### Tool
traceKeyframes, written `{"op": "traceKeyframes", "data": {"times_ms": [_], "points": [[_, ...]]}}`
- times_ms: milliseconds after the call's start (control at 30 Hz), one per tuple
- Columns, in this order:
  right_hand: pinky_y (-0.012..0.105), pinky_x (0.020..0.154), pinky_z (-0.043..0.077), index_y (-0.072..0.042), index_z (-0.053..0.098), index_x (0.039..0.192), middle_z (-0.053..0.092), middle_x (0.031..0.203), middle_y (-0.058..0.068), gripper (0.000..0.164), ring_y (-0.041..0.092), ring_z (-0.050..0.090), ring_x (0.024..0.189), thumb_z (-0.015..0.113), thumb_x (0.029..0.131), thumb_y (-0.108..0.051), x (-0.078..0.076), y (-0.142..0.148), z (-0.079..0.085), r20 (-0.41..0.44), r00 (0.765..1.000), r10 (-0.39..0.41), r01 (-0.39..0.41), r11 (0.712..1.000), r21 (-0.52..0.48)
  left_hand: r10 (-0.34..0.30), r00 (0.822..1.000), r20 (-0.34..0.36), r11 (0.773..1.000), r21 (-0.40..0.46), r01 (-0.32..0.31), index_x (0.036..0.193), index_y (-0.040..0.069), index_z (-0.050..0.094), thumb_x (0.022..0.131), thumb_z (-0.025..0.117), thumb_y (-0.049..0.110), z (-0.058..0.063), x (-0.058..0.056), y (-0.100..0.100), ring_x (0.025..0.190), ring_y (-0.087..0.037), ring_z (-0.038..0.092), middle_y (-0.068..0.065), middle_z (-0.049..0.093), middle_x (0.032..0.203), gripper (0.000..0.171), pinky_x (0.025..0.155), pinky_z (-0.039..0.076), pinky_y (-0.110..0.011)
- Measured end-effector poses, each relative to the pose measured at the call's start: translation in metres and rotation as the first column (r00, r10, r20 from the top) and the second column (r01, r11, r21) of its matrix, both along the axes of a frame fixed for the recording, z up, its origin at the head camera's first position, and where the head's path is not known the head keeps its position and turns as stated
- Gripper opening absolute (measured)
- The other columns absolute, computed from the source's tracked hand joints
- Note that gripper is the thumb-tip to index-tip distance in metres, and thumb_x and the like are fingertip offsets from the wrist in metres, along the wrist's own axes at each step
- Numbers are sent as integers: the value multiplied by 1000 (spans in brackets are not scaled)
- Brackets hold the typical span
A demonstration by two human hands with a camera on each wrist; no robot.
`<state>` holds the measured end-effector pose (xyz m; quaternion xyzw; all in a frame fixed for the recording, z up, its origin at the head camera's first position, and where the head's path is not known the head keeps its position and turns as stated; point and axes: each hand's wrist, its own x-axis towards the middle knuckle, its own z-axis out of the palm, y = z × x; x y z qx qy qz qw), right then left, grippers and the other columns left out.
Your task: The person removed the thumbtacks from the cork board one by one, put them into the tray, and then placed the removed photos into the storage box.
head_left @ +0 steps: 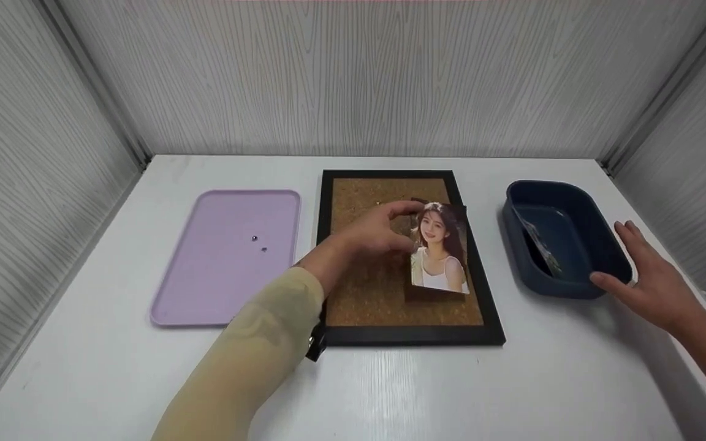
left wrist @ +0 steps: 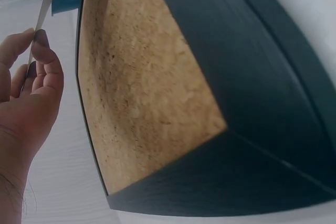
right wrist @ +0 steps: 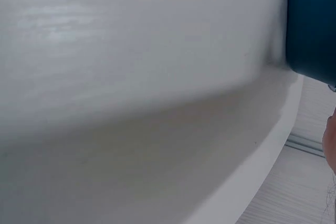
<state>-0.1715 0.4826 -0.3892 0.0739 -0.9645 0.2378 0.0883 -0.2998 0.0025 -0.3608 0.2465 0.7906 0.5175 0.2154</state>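
Note:
A photo print (head_left: pixel 445 269) of a person in a white top hangs above the right part of a black-framed cork board (head_left: pixel 359 300). My left hand (head_left: pixel 368 233) pinches this photo by its left edge, and in the left wrist view the print (left wrist: pixel 48 1) stands edge-on between thumb and fingers. My right hand (head_left: pixel 656 288) is at the near right corner of a dark blue bin (head_left: pixel 580 293), fingers spread and thumb by the rim. Inside the bin another photo (head_left: pixel 540 245) leans against the left wall. Whether the right thumb touches the rim, I cannot tell.
Left of the board lies a lilac tray (head_left: pixel 224 269) with two small metallic pieces (head_left: pixel 254 237) on it. A small shiny pin-like piece (head_left: pixel 378 203) shows on the upper cork. Grey wood-grain panels (head_left: pixel 359 79) enclose the white table (head_left: pixel 402 392) at the back and sides.

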Motion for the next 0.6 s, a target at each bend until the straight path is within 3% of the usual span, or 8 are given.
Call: {"op": "traceKeyframes", "data": {"times_ms": [100,300,567,600], "points": [[84,108,18,-10,8,171,4,175,25,99,63,16,151,72,101,-35,3,3,-3,24,1000,-14,14,1000,5,14,999,41,999,42,-16,157,22,52,87,80,5,4,1,5,134,-28,49,-1,46,161,77,89,54,-33],[82,111,16,-7,1,171,3,173,30,102,63,13,151,70,102,-38,7,5,-6,72,997,-24,23,1000,11,11,999,51,997,81,-15,158,21,50,89,76,2,12,3,18,127,-23,52,-1,46,161,76,86,54,-32],[78,116,13,-1,-3,169,4,171,34,101,63,14,151,65,105,-38,8,7,-9,124,992,-12,14,1000,-14,9,997,81,983,182,-23,159,16,48,91,75,-1,21,2,44,91,-17,62,-4,47,158,75,77,54,-39],[78,116,13,-1,-3,168,4,171,35,100,63,13,151,65,105,-38,8,8,-9,127,992,-7,9,1000,-18,9,997,72,981,193,-23,159,14,48,91,76,-2,21,2,48,93,-15,61,-6,47,159,75,79,54,-39]]}}
